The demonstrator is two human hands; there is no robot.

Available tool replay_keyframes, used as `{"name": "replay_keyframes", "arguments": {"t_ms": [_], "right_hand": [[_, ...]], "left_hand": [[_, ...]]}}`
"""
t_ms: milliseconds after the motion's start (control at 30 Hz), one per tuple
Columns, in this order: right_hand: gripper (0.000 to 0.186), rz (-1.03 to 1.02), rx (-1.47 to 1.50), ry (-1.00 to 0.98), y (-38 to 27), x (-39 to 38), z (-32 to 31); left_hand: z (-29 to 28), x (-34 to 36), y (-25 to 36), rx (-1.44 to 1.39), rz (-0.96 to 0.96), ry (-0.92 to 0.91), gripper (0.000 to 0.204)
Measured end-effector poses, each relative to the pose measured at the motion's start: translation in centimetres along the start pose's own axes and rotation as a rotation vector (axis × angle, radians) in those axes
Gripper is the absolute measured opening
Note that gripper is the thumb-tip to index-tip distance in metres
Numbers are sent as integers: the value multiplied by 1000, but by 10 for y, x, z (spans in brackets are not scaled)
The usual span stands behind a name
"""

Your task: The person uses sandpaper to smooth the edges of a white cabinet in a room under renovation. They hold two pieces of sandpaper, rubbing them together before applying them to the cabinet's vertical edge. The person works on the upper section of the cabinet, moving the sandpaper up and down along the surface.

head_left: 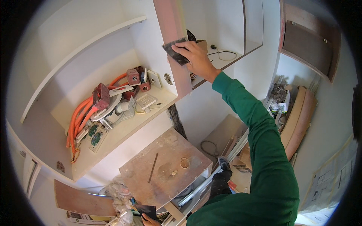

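My right hand [198, 58] reaches up and presses a dark, dust-marked piece of sandpaper [177, 52] against the pink upright edge [173, 71] of a white cabinet. Its fingers lie bent over the sheet, the thumb underneath out of sight. Low in the picture, my left hand [150, 220] pinches a dark flat sheet [146, 210], maybe also sandpaper; only part of that hand shows.
On the cabinet's lower shelf [109, 150] lie orange hoses [80, 116], red boxes [101, 96] and white electrical frames [146, 101]. Below stands a dusty brown board [166, 162] with a tape ring [184, 162]. Long metal profiles [203, 184] and rolled sheets [301, 116] are at the right.
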State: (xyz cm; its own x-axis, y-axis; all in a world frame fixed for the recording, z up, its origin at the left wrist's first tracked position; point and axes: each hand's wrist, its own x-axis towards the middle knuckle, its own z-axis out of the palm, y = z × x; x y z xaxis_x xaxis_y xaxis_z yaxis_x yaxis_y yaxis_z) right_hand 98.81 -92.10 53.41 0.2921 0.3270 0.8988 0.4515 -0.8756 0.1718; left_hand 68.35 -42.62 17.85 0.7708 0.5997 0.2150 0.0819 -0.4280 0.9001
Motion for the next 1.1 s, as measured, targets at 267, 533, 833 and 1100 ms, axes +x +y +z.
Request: {"name": "replay_keyframes", "arguments": {"t_ms": [267,533,833,1100], "right_hand": [[70,18,62,-28,-17,-42,18],[49,194,301,-35,-59,-70,-21],[55,233,892,-24,-168,-72,-104],[52,-201,709,-148,-183,-74,-130]], "left_hand": [[39,48,-73,25,217,47,44],[104,95,155,-1369,-323,-740,45],[148,81,317,-1429,-836,-1420,41],[116,56,344,-1418,-641,-1297,38]]}}
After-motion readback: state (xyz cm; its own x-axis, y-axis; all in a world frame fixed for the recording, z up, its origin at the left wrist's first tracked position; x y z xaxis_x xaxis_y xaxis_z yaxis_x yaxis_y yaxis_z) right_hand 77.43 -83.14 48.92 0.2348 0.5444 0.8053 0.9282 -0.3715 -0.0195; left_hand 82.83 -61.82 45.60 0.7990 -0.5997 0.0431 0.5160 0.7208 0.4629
